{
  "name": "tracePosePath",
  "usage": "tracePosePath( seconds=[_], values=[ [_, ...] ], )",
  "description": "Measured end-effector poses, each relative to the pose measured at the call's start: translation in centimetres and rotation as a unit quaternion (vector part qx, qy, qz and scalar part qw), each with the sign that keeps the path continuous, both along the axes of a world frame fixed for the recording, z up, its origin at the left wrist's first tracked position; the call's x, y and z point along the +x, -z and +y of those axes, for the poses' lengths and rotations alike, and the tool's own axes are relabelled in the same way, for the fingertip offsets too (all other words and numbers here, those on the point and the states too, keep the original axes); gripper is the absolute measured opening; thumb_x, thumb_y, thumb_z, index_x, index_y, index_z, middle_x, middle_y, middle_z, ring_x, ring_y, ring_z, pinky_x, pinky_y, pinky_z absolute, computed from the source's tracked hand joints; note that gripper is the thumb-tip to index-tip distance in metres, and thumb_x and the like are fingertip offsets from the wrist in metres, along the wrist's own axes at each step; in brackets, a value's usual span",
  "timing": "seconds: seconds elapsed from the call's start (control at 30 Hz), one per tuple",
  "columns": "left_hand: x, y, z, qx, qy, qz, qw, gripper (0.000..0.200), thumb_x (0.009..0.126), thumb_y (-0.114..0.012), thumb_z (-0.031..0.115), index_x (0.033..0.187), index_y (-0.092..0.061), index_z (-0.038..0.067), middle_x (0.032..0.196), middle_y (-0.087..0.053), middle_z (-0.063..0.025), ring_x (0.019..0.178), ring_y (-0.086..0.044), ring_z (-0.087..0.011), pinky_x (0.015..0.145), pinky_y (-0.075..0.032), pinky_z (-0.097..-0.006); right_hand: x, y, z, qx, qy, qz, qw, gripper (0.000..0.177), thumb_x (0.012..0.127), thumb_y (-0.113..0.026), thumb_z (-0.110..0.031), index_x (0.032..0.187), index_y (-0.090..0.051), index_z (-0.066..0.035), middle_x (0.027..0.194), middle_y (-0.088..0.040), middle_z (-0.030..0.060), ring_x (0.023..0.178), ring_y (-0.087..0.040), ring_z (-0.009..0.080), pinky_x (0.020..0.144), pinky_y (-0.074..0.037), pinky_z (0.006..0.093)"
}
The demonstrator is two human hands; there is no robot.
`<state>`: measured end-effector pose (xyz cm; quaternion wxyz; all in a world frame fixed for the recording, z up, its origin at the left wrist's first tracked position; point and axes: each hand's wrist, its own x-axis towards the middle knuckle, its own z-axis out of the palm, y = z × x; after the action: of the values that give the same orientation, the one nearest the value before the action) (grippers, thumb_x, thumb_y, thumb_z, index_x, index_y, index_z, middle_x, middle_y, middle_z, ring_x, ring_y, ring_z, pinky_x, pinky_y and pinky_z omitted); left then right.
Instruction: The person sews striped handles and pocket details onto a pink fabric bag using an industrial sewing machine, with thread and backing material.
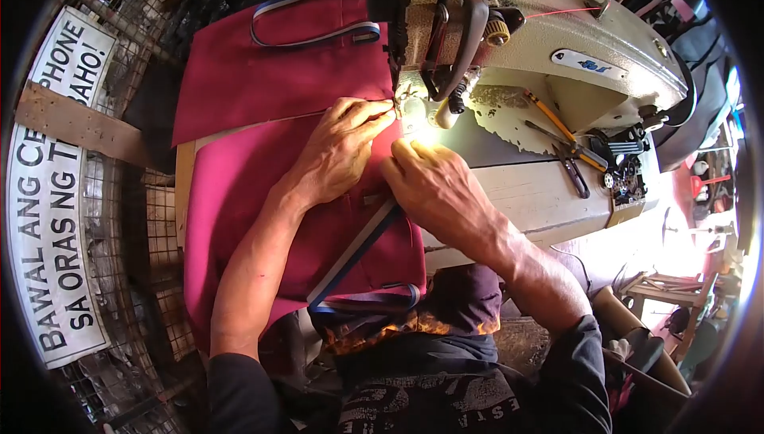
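Observation:
Red fabric panels (263, 187) with striped straps (354, 255) lie across the sewing machine's bed. My left hand (342, 147) rests on the fabric, its fingers bent together at the fabric's edge beside the lit needle area; what its fingertips pinch is too small to make out. Just below and to the right, my right hand (434, 183) has its fingers curled together at the same edge, near the lamp glow. Its fingertips are partly lost in the glare. The beige sewing machine (525, 44) stands over the fabric's right edge, with a red thread running along its head.
Orange-handled scissors or snips (569, 136) and other small tools lie on the bed at the right, beside metal parts (629, 167). A wire mesh with a printed sign (56, 195) stands at the left. A cable hangs at the lower right.

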<state>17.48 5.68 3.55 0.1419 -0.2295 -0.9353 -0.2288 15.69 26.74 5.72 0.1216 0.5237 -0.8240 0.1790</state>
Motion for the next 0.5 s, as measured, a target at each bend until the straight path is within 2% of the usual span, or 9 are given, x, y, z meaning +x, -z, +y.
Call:
tracePosePath(
  seconds=[0.03,0.13,0.2,0.27,0.3,0.4,0.43,0.47,0.5],
  values=[
    [-0.1,0.3,-0.1,-0.002,0.0,-0.003,1.0,0.045,0.09,-0.054,0.006,0.133,-0.062,-0.002,0.139,-0.06,-0.017,0.125,-0.054,-0.0353,0.111,-0.043,-0.0441,-0.6,0.3,-0.3,0.051,-0.011,-0.039,0.998,0.016,0.084,-0.065,-0.01,0.097,-0.058,-0.005,0.088,-0.056,0.0093,0.083,-0.066,0.0273,0.07,-0.054,0.0381],
    [-0.3,0.3,-0.4,0.017,0.026,0.015,0.999,0.046,0.087,-0.055,0.001,0.132,-0.063,-0.001,0.136,-0.061,-0.0152,0.123,-0.054,-0.0348,0.11,-0.043,-0.0439,-0.8,0.0,-1.5,-0.015,-0.079,0.004,0.997,0.017,0.085,-0.063,-0.011,0.1,-0.057,-0.006,0.09,-0.058,0.0086,0.086,-0.067,0.0259,0.072,-0.054,0.038],
    [-0.6,0.5,-0.7,0.033,0.04,0.019,0.998,0.044,0.086,-0.058,-0.001,0.13,-0.064,-0.001,0.134,-0.061,-0.0141,0.121,-0.055,-0.0344,0.109,-0.043,-0.0437,0.4,-0.2,-2.6,-0.084,-0.148,0.02,0.985,0.025,0.086,-0.062,-0.011,0.11,-0.06,-0.004,0.102,-0.065,0.0107,0.099,-0.068,0.0281,0.085,-0.055,0.0395],
    [-1.0,1.1,-1.0,0.042,0.041,0.009,0.998,0.042,0.087,-0.06,0.001,0.129,-0.064,-0.002,0.133,-0.062,-0.0141,0.12,-0.056,-0.0348,0.109,-0.044,-0.044,2.7,-1.0,-2.5,0.012,-0.206,-0.138,0.969,0.031,0.087,-0.062,-0.012,0.116,-0.064,-0.003,0.108,-0.066,0.0117,0.107,-0.067,0.0288,0.088,-0.055,0.0398],
    [-0.7,0.8,-0.6,0.052,0.019,-0.013,0.998,0.04,0.089,-0.066,0.009,0.127,-0.065,-0.002,0.132,-0.063,-0.0153,0.119,-0.056,-0.0354,0.108,-0.044,-0.0451,3.3,-0.9,-2.6,0.04,-0.242,-0.157,0.957,0.039,0.084,-0.065,-0.009,0.123,-0.066,-0.003,0.116,-0.068,0.0123,0.111,-0.066,0.0301,0.094,-0.055,0.0409],
    [-0.1,0.1,0.5,0.017,-0.006,0.023,1.0,0.043,0.089,-0.07,0.02,0.126,-0.066,-0.002,0.131,-0.063,-0.0162,0.119,-0.056,-0.0356,0.108,-0.045,-0.0457,2.8,-2.2,1.2,-0.136,-0.222,-0.184,0.948,0.046,0.083,-0.065,-0.005,0.129,-0.063,-0.003,0.129,-0.064,0.021,0.112,-0.068,0.0368,0.099,-0.054,0.0433],
    [0.2,0.0,0.9,0.022,-0.016,0.024,0.999,0.051,0.086,-0.074,0.026,0.127,-0.064,-0.002,0.13,-0.062,-0.0164,0.121,-0.055,-0.035,0.109,-0.044,-0.0459,2.7,-2.2,2.9,-0.151,-0.123,-0.147,0.97,0.052,0.081,-0.069,-0.001,0.132,-0.063,-0.005,0.127,-0.065,0.0236,0.111,-0.067,0.0395,0.097,-0.055,0.0457],
    [0.4,0.0,1.0,0.018,-0.02,0.021,0.999,0.054,0.086,-0.074,0.029,0.129,-0.063,-0.002,0.132,-0.061,-0.0167,0.123,-0.054,-0.0354,0.11,-0.043,-0.0462,2.3,-0.5,3.9,-0.179,-0.04,-0.141,0.973,0.046,0.083,-0.071,0.001,0.128,-0.064,-0.002,0.129,-0.064,0.0238,0.114,-0.066,0.0406,0.096,-0.056,0.0486],
    [0.5,0.0,1.1,0.015,-0.025,0.019,0.999,0.057,0.086,-0.074,0.032,0.13,-0.062,-0.002,0.134,-0.06,-0.017,0.125,-0.053,-0.0359,0.112,-0.043,-0.0464,2.2,0.0,4.4,-0.168,-0.034,-0.142,0.975,0.043,0.085,-0.072,-0.001,0.127,-0.065,0.0,0.13,-0.064,0.0234,0.117,-0.065,0.0401,0.098,-0.055,0.0486]
  ],
)
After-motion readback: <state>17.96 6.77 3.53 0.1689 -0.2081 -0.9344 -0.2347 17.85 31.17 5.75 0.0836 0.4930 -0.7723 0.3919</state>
